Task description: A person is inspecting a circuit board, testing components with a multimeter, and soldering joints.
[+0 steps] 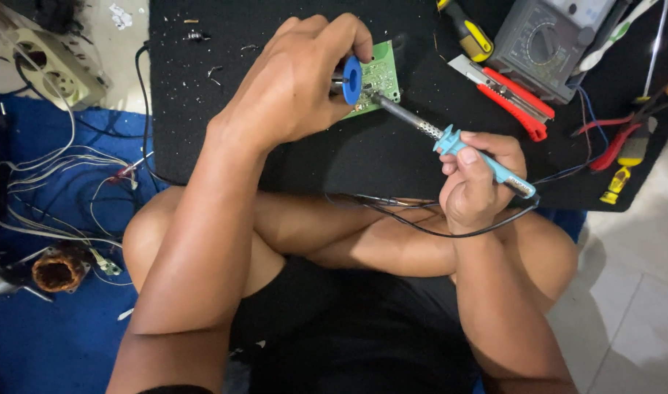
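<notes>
A pale tiled floor (633, 306) carries a blue cloth (49, 343) and a black felt mat (378, 157), before which the person sits cross-legged. On the mat's far right lie a grey multimeter with a round dial (542, 44) and a red utility knife (513, 98). The left hand (297, 80) is closed around a small blue solder spool (352, 79), held over a small green circuit board (381, 73) lying on the mat. The right hand (476, 182) grips the light blue handle of a soldering iron (480, 157), its metal tip reaching the board's near edge.
</notes>
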